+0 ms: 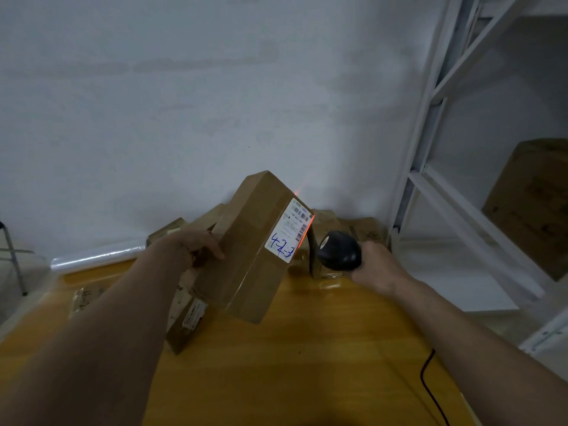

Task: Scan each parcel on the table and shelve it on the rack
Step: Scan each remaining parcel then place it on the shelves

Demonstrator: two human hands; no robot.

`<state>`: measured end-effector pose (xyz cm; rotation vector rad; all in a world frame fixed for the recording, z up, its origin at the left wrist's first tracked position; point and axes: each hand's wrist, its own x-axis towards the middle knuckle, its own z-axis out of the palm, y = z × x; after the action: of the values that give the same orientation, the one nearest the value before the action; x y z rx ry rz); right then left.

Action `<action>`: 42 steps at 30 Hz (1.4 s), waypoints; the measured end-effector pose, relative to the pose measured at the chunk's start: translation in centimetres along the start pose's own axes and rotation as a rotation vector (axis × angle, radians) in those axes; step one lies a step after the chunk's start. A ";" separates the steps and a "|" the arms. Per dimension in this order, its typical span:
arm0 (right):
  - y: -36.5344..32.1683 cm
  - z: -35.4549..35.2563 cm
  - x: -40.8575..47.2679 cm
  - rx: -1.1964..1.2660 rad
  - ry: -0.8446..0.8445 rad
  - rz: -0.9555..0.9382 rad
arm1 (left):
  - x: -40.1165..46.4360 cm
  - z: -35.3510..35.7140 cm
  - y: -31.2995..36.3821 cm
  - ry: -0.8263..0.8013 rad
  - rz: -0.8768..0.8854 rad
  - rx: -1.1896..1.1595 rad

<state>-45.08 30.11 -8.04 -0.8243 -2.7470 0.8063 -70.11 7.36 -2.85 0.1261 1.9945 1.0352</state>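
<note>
My left hand point(196, 244) grips the stiff, seemingly light parcel point(246, 250) by its edge, best supported underneath, while my right hand point(378, 269) clasps the scanner point(339, 250).

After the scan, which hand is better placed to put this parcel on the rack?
Left hand, probably: it already grips the tilted parcel. The right hand holds the scanner, though it is nearer the rack.
</note>
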 end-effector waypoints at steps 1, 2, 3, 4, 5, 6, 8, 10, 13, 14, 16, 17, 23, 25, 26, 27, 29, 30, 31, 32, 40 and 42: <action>0.0 0.0 0.0 -0.004 -0.007 0.002 | 0.0 0.1 0.0 -0.002 -0.001 0.003; 0.0 -0.1 0.0 -0.003 -0.010 0.003 | 0.0 0.1 0.0 -0.010 -0.003 0.003; -0.1 -0.1 0.0 0.001 -0.009 -0.001 | -0.1 0.2 0.0 -0.010 -0.003 0.005; -0.1 0.0 0.0 0.009 -0.008 -0.006 | 0.0 0.2 0.0 -0.008 -0.003 0.005; -0.2 0.1 0.0 0.019 -0.012 -0.012 | 0.1 0.2 -0.1 -0.006 -0.003 0.006; -0.4 0.2 0.0 0.026 -0.018 -0.013 | 0.1 0.3 -0.2 -0.007 -0.006 0.004; -0.4 0.3 0.0 0.026 -0.026 -0.009 | 0.2 0.3 -0.3 -0.006 -0.005 0.001; -0.4 0.5 0.1 0.033 -0.031 -0.008 | 0.3 0.2 -0.5 -0.015 0.005 0.000; -0.6 1.0 -0.2 0.173 -0.021 0.006 | 0.4 0.0 -1.2 -0.038 0.027 -0.003; -0.8 1.2 -0.4 0.295 -0.021 0.025 | 0.4 0.0 -1.5 -0.039 0.030 0.000; -1.1 1.3 -1.0 0.546 -0.034 0.091 | 0.7 0.4 -2.3 -0.041 0.045 0.018; -1.2 1.5 -1.3 0.624 -0.042 0.125 | 0.9 0.8 -2.6 -0.057 0.046 0.036; -0.4 3.0 -3.5 0.795 -0.015 0.346 | 2.1 4.7 -2.7 -0.231 -0.022 0.378; 0.1 3.2 -4.8 0.847 -0.029 0.405 | 2.1 6.2 -2.6 -0.329 -0.022 0.465; 0.4 3.1 -5.6 0.868 -0.038 0.432 | 1.9 7.1 -2.5 -0.358 -0.007 0.514; 0.7 2.9 -6.6 0.890 -0.045 0.456 | 1.5 8.0 -2.3 -0.371 0.011 0.563; 1.3 2.3 -8.6 0.944 -0.052 0.477 | 0.6 10.1 -2.1 -0.384 0.045 0.654; 1.6 2.0 -9.7 0.970 -0.054 0.484 | 0.1 11.3 -2.0 -0.392 0.065 0.695; 2.0 1.6 -10.9 0.991 -0.052 0.491 | -0.6 12.6 -1.9 -0.399 0.089 0.737; 2.4 1.1 -12.0 1.002 -0.045 0.499 | -1.4 14.0 -1.8 -0.406 0.118 0.775; 8.4 -4.7 -24.6 1.066 0.126 0.537 | -10.5 27.8 -0.9 -0.536 0.235 0.942; 10.2 -6.3 -28.2 1.081 0.197 0.538 | -12.8 31.0 -1.4 -0.542 0.262 0.954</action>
<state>-14.91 24.63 -8.26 -1.2197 -1.4870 1.8833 -39.02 20.09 -4.34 1.0749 1.8087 0.0724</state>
